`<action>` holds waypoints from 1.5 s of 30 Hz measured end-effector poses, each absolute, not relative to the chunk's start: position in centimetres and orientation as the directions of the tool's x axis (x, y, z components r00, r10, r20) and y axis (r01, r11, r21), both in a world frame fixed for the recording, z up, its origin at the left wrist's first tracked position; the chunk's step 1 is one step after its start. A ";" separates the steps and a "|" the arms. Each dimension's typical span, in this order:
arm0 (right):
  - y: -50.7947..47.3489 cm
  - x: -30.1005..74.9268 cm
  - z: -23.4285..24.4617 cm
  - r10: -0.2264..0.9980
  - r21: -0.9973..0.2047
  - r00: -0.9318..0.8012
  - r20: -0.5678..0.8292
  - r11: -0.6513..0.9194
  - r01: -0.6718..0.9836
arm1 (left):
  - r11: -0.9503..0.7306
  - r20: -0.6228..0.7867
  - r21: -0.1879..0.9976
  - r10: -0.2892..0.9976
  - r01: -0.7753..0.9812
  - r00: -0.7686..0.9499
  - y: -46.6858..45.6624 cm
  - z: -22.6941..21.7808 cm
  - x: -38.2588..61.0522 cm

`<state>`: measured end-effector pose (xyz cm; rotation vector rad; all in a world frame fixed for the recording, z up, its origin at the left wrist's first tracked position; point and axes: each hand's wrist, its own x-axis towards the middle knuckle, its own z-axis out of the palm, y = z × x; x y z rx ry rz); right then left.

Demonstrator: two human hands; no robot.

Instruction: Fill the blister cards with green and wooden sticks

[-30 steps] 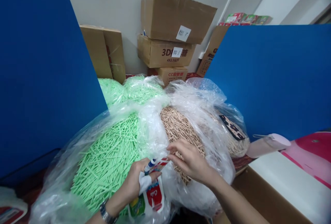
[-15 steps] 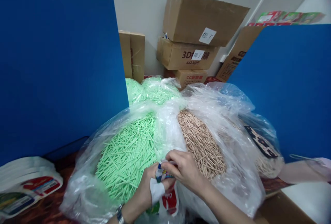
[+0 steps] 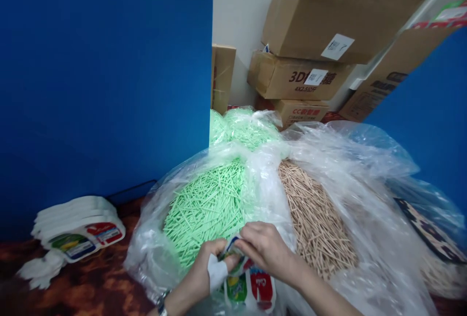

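My left hand [image 3: 200, 268], with a white wrap on it and a watch at the wrist, is closed on a printed plastic pouch [image 3: 233, 247]. Fingers of my right hand [image 3: 265, 249] pinch the pouch's top edge beside the left thumb. Just below, a printed pack [image 3: 261, 289] shows a green lemon panel and a red cola panel; whether it joins the held pouch I cannot tell. Behind my hands lie light green sticks [image 3: 204, 204] and brown sticks [image 3: 314, 214], both in open clear plastic bags [image 3: 266, 184].
Stacked flat white printed pouches [image 3: 82, 223] lie at the left, by a crumpled white piece [image 3: 43, 268]. Blue panels [image 3: 105, 78] stand on both sides. Cardboard boxes [image 3: 306, 70] are piled at the back wall. A dark patterned item [image 3: 426, 228] shows at right.
The view has swung left, so the scene sits further right and more of the pouch stack shows. My hands have shifted slightly on the pouch and still grip it.
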<state>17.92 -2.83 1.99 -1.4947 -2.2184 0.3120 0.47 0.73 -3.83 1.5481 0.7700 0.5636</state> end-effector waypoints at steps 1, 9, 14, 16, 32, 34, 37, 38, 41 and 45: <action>-2.8 17.9 2.3 0.911 -0.431 -0.356 0.210 0.413 0.802 | -0.019 -0.096 0.986 0.751 0.167 0.653 0.7 -3.8 0.2; 3.2 19.5 2.2 0.897 -0.548 -0.413 0.154 0.426 0.720 | -0.118 -0.020 0.979 0.763 0.169 0.646 -0.8 -2.0 -1.0; 7.5 15.0 -0.3 0.678 0.050 -0.730 -0.081 0.734 0.677 | -0.280 0.181 0.958 0.756 0.062 0.629 -1.6 -4.0 -1.7; 8.2 13.3 -0.6 0.626 0.091 -0.771 -0.117 0.780 0.619 | -0.285 0.182 0.955 0.785 0.084 0.592 -1.7 -5.2 -2.1; 9.3 15.4 -1.3 0.672 -0.246 -0.740 -0.030 0.713 0.657 | -0.181 0.116 0.981 0.825 0.064 0.553 -1.0 -5.3 -2.4; 9.2 16.0 -0.5 0.750 -0.342 -0.661 0.000 0.621 0.705 | -0.173 0.100 0.982 0.824 0.079 0.558 -0.7 -5.0 -2.4; 9.1 16.6 0.4 0.840 -0.482 -0.540 0.046 0.492 0.725 | -0.163 0.072 0.979 0.837 0.120 0.542 -0.1 -4.8 -2.1; 9.0 16.8 0.6 0.857 -0.519 -0.511 0.060 0.465 0.718 | -0.159 0.066 0.979 0.841 0.128 0.536 0.1 -4.8 -2.1; 9.0 17.1 0.8 0.886 -0.576 -0.455 0.090 0.419 0.702 | -0.145 0.052 0.980 0.843 0.133 0.535 0.7 -5.1 -2.1; 8.9 17.6 0.7 0.894 -0.535 -0.441 0.083 0.413 0.737 | -0.196 0.081 0.969 0.824 0.148 0.561 1.1 -6.1 -2.6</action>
